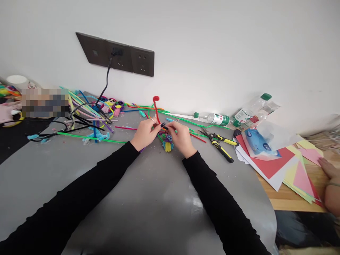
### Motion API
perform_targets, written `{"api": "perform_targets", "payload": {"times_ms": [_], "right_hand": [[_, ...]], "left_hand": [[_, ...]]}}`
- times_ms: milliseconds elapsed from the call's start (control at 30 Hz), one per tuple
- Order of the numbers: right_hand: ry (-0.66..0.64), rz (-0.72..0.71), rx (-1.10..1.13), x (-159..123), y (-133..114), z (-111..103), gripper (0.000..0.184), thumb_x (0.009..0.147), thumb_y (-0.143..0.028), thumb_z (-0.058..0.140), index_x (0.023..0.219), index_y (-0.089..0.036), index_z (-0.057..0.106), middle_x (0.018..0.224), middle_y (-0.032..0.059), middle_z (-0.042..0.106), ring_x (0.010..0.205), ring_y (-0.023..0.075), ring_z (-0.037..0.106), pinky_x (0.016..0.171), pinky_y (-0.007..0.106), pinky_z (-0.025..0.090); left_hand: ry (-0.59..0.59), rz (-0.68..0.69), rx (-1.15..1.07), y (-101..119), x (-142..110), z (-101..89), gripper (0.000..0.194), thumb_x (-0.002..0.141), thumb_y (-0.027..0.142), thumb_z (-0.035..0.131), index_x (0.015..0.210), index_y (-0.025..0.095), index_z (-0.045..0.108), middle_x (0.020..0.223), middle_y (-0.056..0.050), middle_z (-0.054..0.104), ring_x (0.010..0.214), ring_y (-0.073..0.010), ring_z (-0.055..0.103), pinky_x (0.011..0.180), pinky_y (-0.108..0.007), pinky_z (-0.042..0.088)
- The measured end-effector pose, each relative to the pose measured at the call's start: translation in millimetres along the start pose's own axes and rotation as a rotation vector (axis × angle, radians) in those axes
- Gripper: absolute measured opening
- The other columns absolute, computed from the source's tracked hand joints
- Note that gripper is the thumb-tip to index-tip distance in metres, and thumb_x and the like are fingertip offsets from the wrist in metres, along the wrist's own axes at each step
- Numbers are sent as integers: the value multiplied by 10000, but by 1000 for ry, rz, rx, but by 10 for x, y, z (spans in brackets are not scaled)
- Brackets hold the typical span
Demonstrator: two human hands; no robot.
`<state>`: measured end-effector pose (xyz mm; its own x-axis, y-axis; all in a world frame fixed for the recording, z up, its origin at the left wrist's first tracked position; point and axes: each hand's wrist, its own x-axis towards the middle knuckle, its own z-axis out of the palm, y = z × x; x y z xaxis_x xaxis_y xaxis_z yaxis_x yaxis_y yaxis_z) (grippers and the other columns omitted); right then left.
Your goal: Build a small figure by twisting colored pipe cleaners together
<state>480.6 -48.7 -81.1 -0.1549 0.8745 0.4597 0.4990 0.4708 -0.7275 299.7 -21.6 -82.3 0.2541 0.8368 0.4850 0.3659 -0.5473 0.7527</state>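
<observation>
My left hand (145, 134) is closed in a pinch on a red pipe cleaner (156, 108), which stands up from the fingers and ends in a small flat coil. Opposite it, my right hand (182, 138) pinches at the lower end of the same pipe cleaner; the fingertips hide most of that end. Just below and between both hands is a small bundle of yellow, blue and purple pipe cleaners (168, 145). Whether it is joined to the red one, I cannot tell. Green pipe cleaners (183, 120) lie behind my hands.
Yellow-black pliers (221, 147) lie open right of my hands. Plastic bottles (220, 119), a tissue pack (257, 143) and coloured paper (276, 161) are further right, near another person's hand (329, 168). Leftward are loose pipe cleaners (87, 109), small figures (113, 104) and a black cable (107, 78).
</observation>
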Motion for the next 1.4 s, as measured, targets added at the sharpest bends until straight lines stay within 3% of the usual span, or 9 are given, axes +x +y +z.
{"api": "perform_targets", "payload": {"times_ms": [167,300,500,667,833,1033,1200,1400], "right_hand": [[81,185,368,-22,-50,174,168,916,-396,613,944,-242,675,947,54,747,837,207,705,794,339,564],[112,230,415,-37,-60,236,219,895,-461,652,894,-242,660,855,42,729,796,208,698,772,341,568],[94,126,254,-40,-137,160,156,936,-343,557,850,-233,627,813,26,691,739,176,646,727,303,528],[-27,0,55,-22,-165,57,148,927,-266,500,822,-216,593,761,22,657,699,168,599,714,296,494],[-164,4,75,7,-120,-17,124,893,-222,498,778,-219,542,723,4,618,668,155,550,684,280,465],[-216,-19,75,9,-67,-21,149,904,-224,489,755,-224,498,708,-11,575,663,149,529,671,272,460],[-140,-32,-8,-12,-51,44,156,951,-241,500,829,-217,594,782,22,664,707,169,596,709,297,479],[-10,2,134,-17,-71,113,142,959,-274,536,961,-211,664,938,52,748,822,180,691,783,309,547]], "left_hand": [[59,-176,-279,-11,8,18,419,866,600,673,766,206,572,626,3,587,502,-139,528,479,-252,444],[68,-205,-350,-1,-2,43,466,848,645,686,754,206,561,608,12,568,463,-121,491,444,-245,428],[68,-112,-157,41,4,-3,392,908,569,621,768,205,575,681,-22,627,618,-167,578,528,-257,436],[37,-18,69,31,-4,-27,291,951,422,551,758,204,547,695,-30,638,642,-174,579,580,-268,432],[-1,102,260,-37,-33,8,181,938,267,503,769,209,531,708,-34,623,612,-179,551,610,-292,419],[-3,190,341,-79,-55,28,199,953,232,461,766,209,525,792,-73,671,719,-212,614,650,-311,426],[39,111,187,1,-33,-6,201,955,307,518,786,204,554,724,-47,648,624,-177,571,585,-282,432],[108,-69,-55,41,-12,0,268,946,409,562,776,203,540,716,-33,650,628,-162,585,541,-249,428]]}}
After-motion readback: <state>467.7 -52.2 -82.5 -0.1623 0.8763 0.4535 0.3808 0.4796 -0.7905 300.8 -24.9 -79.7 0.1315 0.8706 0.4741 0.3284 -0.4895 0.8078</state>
